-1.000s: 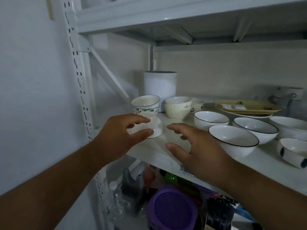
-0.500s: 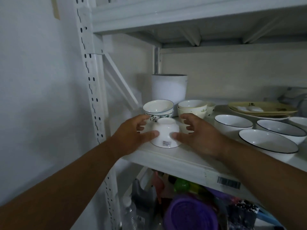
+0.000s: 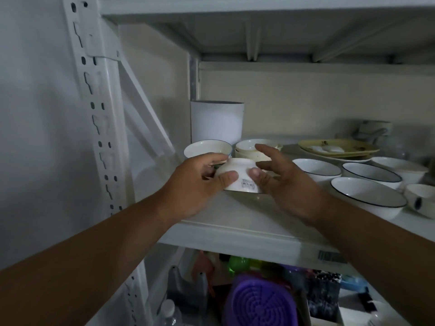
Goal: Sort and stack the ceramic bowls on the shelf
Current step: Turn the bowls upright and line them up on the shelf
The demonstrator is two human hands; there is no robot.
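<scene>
A small white ceramic bowl [image 3: 237, 167] sits upside down near the front left of the white shelf [image 3: 235, 228], with a label on its side. My left hand [image 3: 195, 184] grips its left side, thumb in front and fingers behind. My right hand [image 3: 287, 184] is at its right side, the thumb touching the bowl and the fingers spread loosely above it. Just behind stand a blue-rimmed patterned bowl stack [image 3: 204, 148] and stacked cream bowls [image 3: 247, 145]. To the right, three wider white bowls with dark rims [image 3: 367, 196] stand unstacked.
A tall white cylinder [image 3: 216, 121] stands at the back left. Yellow plates [image 3: 339, 147] lie at the back right, and a small blue-spotted bowl [image 3: 421, 198] is at the far right. The perforated upright post [image 3: 98, 114] bounds the left. A purple plastic item [image 3: 259, 302] sits below.
My left hand carried the small white bowl inward and turned it rim-down on the shelf. My right hand came up to its right side; its fingers have now lifted and spread.
</scene>
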